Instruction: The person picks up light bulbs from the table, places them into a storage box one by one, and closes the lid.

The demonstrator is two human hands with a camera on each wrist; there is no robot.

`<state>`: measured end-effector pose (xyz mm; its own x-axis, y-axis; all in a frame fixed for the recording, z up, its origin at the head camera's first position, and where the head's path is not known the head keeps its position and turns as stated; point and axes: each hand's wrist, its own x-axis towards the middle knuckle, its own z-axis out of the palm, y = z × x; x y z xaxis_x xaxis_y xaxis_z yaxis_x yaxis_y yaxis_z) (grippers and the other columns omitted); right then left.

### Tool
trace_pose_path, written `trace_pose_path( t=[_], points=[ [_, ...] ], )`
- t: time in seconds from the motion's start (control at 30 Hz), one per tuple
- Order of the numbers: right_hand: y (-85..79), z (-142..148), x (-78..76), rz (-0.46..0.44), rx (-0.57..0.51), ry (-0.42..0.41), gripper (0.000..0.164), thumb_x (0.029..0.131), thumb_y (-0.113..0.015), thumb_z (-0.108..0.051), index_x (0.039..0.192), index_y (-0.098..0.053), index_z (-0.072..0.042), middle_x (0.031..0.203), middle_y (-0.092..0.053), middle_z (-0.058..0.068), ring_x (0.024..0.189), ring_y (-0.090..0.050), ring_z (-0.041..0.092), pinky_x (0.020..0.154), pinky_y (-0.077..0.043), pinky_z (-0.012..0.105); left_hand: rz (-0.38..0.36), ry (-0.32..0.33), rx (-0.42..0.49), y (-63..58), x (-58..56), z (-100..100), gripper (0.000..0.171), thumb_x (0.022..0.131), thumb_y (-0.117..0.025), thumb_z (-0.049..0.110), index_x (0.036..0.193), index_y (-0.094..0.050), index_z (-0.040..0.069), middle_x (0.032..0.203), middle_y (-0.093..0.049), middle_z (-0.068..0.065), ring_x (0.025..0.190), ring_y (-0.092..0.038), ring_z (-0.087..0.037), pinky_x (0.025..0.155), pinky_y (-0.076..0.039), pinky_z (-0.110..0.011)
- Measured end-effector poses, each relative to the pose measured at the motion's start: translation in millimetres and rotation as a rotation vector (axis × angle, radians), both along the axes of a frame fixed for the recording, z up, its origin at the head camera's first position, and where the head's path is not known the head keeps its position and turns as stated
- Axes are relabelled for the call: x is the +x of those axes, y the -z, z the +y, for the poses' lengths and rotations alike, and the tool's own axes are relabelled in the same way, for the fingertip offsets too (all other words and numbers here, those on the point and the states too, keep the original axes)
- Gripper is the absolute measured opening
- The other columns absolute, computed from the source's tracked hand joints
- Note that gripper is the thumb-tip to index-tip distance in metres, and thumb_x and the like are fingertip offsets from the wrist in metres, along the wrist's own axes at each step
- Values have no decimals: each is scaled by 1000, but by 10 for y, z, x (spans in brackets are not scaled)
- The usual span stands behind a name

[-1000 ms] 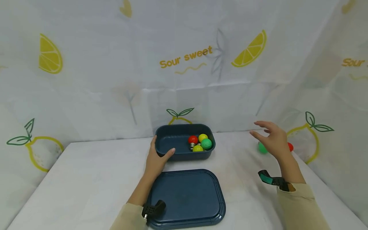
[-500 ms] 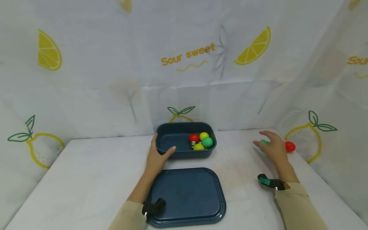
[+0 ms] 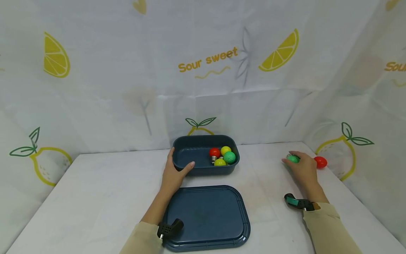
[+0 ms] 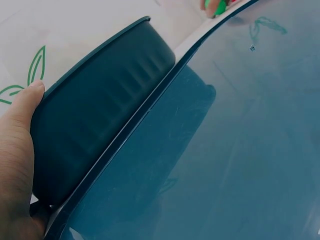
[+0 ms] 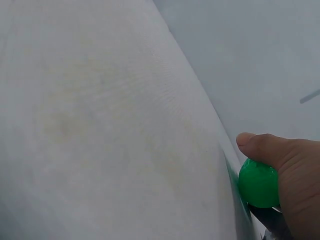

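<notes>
My left hand [image 3: 172, 176] holds the left end of a dark blue plastic box [image 3: 203, 171], thumb at the near rim. In the left wrist view, the thumb lies along the side wall of the box. Inside the box, at its right end, are a red bulb [image 3: 214, 152] with a metal screw base, a green textured ball [image 3: 229, 157] and two yellow round things, the far one [image 3: 226, 150] partly behind the ball. At the right back of the table, my right hand [image 3: 305, 170] grips a glossy green ball [image 5: 258, 183] between thumb and fingers, its underside partly hidden.
A dark blue lid [image 3: 206, 217] lies flat in front of the box, under the left wrist strap. Just right of my right hand, a red rounded thing [image 3: 321, 162] sits near the table's right edge. A white printed cloth wall [image 3: 152, 116] rises behind the table.
My right hand has come down onto the green ball, and its fingers have closed round it. The red thing beside it has come more into view. My left hand stays at the box.
</notes>
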<state>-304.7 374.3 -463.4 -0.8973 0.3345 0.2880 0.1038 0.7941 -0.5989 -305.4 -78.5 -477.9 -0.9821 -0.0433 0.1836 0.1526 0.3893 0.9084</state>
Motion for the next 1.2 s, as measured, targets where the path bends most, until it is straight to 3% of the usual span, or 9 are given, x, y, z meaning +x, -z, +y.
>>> trace_pose_path(
  t=[0.47, 0.77, 0.87, 0.93, 1.0, 1.1, 1.2],
  points=[
    [-35, -39, -12, -33, 37, 74, 53, 94, -71, -25, 135, -59, 7, 133, -59, 36, 122, -54, 52, 102, -47, 64, -1, -10, -3, -12, 10, 0, 102, 86, -74, 56, 163, -15, 25, 170, -21, -10, 156, -24, -36, 121, -25, -63],
    [-152, -128, -24, 66, 30, -30, 53, 94, -73, -28, 134, -62, 5, 130, -62, 33, 115, -56, 47, 95, -52, 62, 4, -7, 4, -18, 20, -1, 102, 86, -74, 55, 163, -16, 25, 169, -22, -10, 155, -25, -36, 121, -26, -64],
    [-242, -192, -13, 94, 61, -53, 54, 93, -74, -36, 132, -65, 0, 123, -66, 31, 101, -58, 40, 75, -59, 43, 4, -7, 2, -6, 18, 0, 101, 86, -74, 55, 163, -16, 25, 169, -22, -10, 155, -25, -36, 121, -27, -64],
    [-301, -236, -1, 92, 77, -70, 56, 93, -73, -42, 132, -66, -2, 121, -67, 30, 96, -57, 36, 64, -54, 30, 3, -7, 1, 3, 14, 1, 101, 86, -74, 56, 163, -16, 25, 169, -23, -11, 155, -25, -36, 120, -27, -64],
    [-350, -279, 5, 100, 100, -100, 56, 93, -73, -43, 131, -67, -3, 121, -68, 30, 94, -58, 34, 61, -49, 23, 2, -5, -1, 5, 14, 3, 101, 87, -73, 56, 163, -16, 25, 169, -22, -11, 155, -25, -37, 120, -27, -64],
    [-434, -378, 26, 109, 118, -165, 55, 94, -73, -37, 135, -63, -2, 128, -64, 32, 101, -62, 41, 72, -62, 39, 2, -5, 2, -1, 16, 5, 101, 86, -74, 56, 163, -15, 26, 169, -22, -10, 155, -25, -36, 121, -26, -64],
    [-529, -498, 50, 140, 133, -218, 55, 93, -75, -28, 138, -58, 0, 129, -63, 33, 103, -66, 46, 81, -60, 56, 5, -5, 5, 4, 12, 8, 101, 86, -74, 56, 163, -16, 25, 169, -22, -10, 155, -24, -36, 121, -26, -64]
  ],
)
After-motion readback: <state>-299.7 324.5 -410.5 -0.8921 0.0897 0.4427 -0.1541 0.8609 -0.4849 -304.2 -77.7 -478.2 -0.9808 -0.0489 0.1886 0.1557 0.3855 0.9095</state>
